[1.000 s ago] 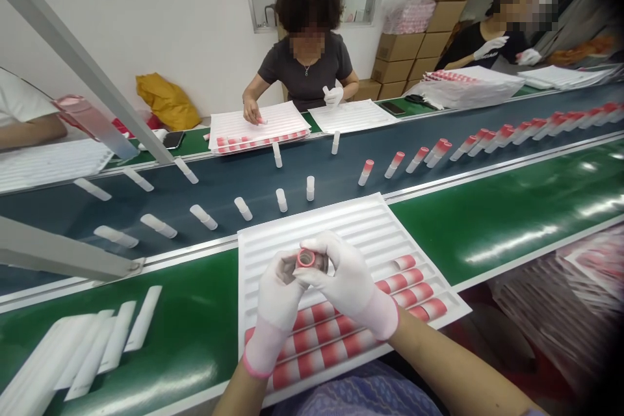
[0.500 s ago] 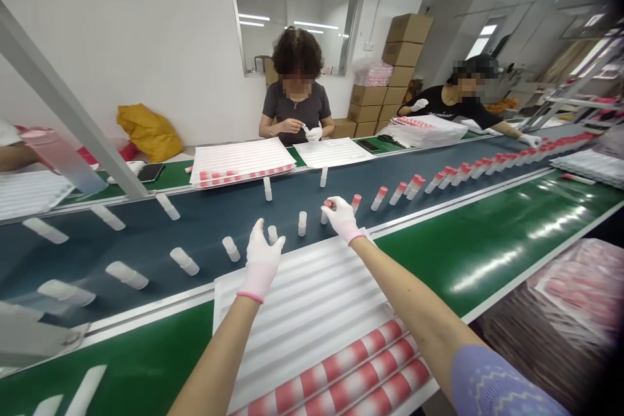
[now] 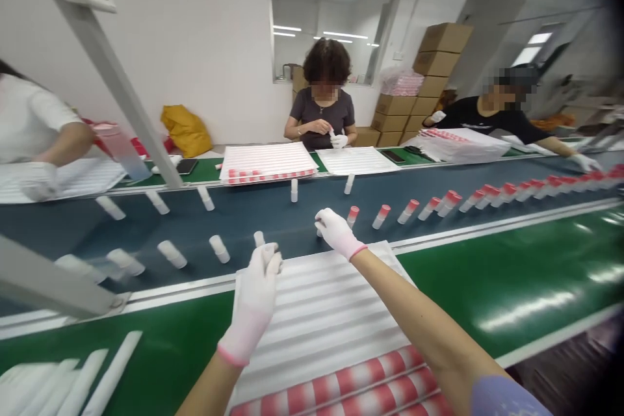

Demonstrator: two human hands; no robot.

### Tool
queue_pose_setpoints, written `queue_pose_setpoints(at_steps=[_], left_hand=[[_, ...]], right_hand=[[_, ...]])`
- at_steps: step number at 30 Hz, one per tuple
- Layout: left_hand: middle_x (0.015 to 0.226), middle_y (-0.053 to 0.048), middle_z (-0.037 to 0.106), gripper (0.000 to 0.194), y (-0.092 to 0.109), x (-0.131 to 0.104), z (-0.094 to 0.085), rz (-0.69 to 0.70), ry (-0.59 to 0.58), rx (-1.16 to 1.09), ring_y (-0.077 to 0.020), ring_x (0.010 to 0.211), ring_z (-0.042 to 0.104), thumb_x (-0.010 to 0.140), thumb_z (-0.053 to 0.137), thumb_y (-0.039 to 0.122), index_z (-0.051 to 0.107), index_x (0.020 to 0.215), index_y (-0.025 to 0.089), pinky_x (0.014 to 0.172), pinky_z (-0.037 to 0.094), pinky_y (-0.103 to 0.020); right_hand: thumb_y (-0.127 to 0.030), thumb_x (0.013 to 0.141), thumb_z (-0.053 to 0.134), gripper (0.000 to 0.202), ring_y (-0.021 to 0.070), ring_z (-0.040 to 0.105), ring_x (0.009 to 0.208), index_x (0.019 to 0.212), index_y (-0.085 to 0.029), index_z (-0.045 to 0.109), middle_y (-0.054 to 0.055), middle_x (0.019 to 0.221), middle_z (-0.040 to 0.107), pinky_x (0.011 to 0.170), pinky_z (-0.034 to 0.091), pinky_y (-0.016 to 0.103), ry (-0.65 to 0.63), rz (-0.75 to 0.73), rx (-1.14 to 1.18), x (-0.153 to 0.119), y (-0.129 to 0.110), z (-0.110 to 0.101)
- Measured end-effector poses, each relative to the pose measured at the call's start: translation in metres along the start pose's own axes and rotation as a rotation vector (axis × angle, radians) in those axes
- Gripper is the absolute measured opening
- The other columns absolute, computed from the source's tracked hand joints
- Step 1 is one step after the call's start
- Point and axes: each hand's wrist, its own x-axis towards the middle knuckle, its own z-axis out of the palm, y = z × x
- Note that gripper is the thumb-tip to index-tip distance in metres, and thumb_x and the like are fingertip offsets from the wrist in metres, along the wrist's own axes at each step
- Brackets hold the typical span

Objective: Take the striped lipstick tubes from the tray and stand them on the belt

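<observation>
My left hand (image 3: 258,283), in a white glove with a pink cuff, is raised over the near edge of the belt with its fingers curled together. What lies between those fingers is hidden. Just beyond it stands a frosted white tube (image 3: 259,238). My right hand (image 3: 335,231), gloved alike, closes its fingertips around the top of another white tube (image 3: 319,233), of which only a sliver shows. To its right a red-topped tube (image 3: 353,215) stands on the belt. Below both hands lies a white ridged sheet (image 3: 316,305) with rows of red-and-white cylinders (image 3: 336,387) along its near end.
The dark belt (image 3: 244,208) carries white tubes on the left and a line of red-topped tubes (image 3: 451,201) on the right. Three people sit across it. A grey metal post (image 3: 112,84) slants at left. White rods (image 3: 114,370) lie on the green table (image 3: 180,338).
The view has swung left. My right hand has let go of a red-topped tube and moved to the white tube left of it. My left hand's spread fingers have curled in.
</observation>
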Motion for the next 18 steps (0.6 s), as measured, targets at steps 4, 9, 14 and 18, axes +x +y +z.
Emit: queue_pose_setpoints(at_steps=[4, 9, 14, 18], left_hand=[[0.095, -0.004, 0.071, 0.043, -0.034, -0.039, -0.079, -0.255, 0.234, 0.173, -0.0236, 0.081, 0.072, 0.091, 0.047, 0.051, 0.058, 0.124, 0.025, 0.082, 0.054, -0.039], [0.117, -0.01, 0.069, 0.036, -0.082, -0.069, -0.131, -0.393, 0.276, 0.442, -0.0303, 0.106, 0.067, 0.09, 0.05, 0.045, 0.062, 0.118, 0.024, 0.095, 0.051, -0.046], [0.131, -0.014, 0.061, 0.032, -0.115, -0.078, -0.148, -0.247, 0.212, 0.604, -0.0318, 0.13, 0.051, 0.094, 0.044, 0.029, 0.064, 0.117, 0.019, 0.108, 0.044, -0.048], [0.13, -0.016, 0.061, 0.033, -0.119, -0.073, -0.155, -0.153, 0.265, 0.595, -0.0326, 0.139, 0.042, 0.093, 0.048, 0.019, 0.064, 0.121, 0.016, 0.116, 0.036, -0.049]], right_hand=[[-0.028, 0.092, 0.06, 0.044, 0.015, 0.068, 0.086, 0.136, -0.022, 0.054, -0.002, 0.08, 0.07, 0.083, 0.05, 0.026, -0.145, -0.06, 0.116, 0.005, -0.047, 0.029], [-0.027, 0.085, 0.069, 0.032, 0.0165, 0.069, 0.07, 0.115, -0.016, 0.067, 0.0, 0.069, 0.071, 0.069, 0.05, 0.025, -0.355, -0.013, 0.139, 0.019, -0.096, 0.059], [-0.029, 0.096, 0.057, 0.017, 0.016, 0.067, 0.062, 0.094, -0.014, 0.064, 0.004, 0.067, 0.071, 0.064, 0.049, 0.025, -0.439, 0.017, 0.183, 0.001, -0.121, 0.073], [-0.038, 0.099, 0.056, 0.027, 0.0154, 0.067, 0.073, 0.102, -0.013, 0.065, 0.005, 0.087, 0.071, 0.068, 0.055, 0.028, -0.517, -0.099, 0.289, -0.046, -0.152, 0.079]])
